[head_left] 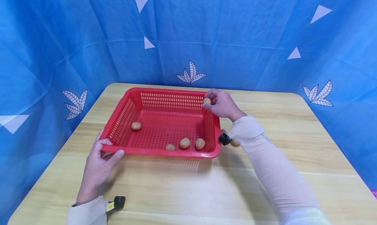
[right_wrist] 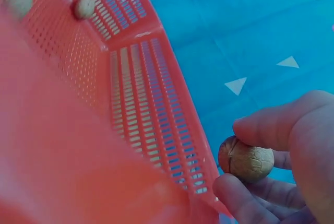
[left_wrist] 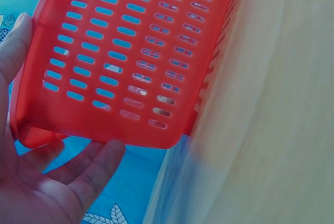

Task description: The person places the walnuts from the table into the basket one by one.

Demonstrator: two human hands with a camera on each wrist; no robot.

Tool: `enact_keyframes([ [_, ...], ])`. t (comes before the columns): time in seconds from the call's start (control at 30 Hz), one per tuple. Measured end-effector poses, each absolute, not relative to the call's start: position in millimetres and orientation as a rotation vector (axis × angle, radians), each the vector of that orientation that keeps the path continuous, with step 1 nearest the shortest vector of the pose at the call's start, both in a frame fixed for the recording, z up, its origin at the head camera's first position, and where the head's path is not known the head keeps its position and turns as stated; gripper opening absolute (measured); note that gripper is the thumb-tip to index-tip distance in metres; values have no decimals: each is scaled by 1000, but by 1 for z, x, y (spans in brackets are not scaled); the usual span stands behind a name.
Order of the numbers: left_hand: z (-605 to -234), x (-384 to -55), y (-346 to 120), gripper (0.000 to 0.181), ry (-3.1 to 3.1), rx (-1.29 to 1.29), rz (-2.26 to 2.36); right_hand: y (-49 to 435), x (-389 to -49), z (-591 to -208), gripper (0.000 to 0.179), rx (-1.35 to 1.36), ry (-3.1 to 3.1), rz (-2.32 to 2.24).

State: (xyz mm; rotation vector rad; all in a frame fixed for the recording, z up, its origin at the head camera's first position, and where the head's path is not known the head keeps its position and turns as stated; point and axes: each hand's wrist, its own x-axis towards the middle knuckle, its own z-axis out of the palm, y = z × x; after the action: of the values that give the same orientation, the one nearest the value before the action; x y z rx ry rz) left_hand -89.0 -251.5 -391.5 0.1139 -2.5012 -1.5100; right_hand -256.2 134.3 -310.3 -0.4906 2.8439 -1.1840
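Right grip (head_left: pixel 222 104) is pinching one walnut (head_left: pixel 207 101) between thumb and fingertips, up at the basket's far right corner. Key relation: basket (head_left: pixel 172 152) opens to the left of that grip and toward me, lower down. Walnut sits right by the rim (over it, just outside or touching, can't tell). It's near round, so no clear long axis to line up; the basket's long axis runs from right grip's side across to left grip (head_left: pixel 98 166), which is curled round the near left corner. Inside: three walnuts (head_left: pixel 185 143) toward me from right grip along the near wall, one more (head_left: pixel 136 126) well left of it. Loose walnuts (head_left: pixel 235 143) on the counter (head_left: pixel 188 185) lie nearer me than right grip, outside the basket, partly hidden by my wrist camera (head_left: pixel 225 139). Right grip is the nearer.
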Motion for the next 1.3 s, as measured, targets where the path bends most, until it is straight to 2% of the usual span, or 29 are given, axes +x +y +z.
enact_keyframes([
  [0.8, -392, -89, -251, 47, -2484, 100, -1497, 107, -252, -310, 33, -543, 2785, -1180],
  [1.3, -395, -89, -251, 44, -2457, 73, -1511, 112, -252, -308, 35, -520, 2784, -1116],
])
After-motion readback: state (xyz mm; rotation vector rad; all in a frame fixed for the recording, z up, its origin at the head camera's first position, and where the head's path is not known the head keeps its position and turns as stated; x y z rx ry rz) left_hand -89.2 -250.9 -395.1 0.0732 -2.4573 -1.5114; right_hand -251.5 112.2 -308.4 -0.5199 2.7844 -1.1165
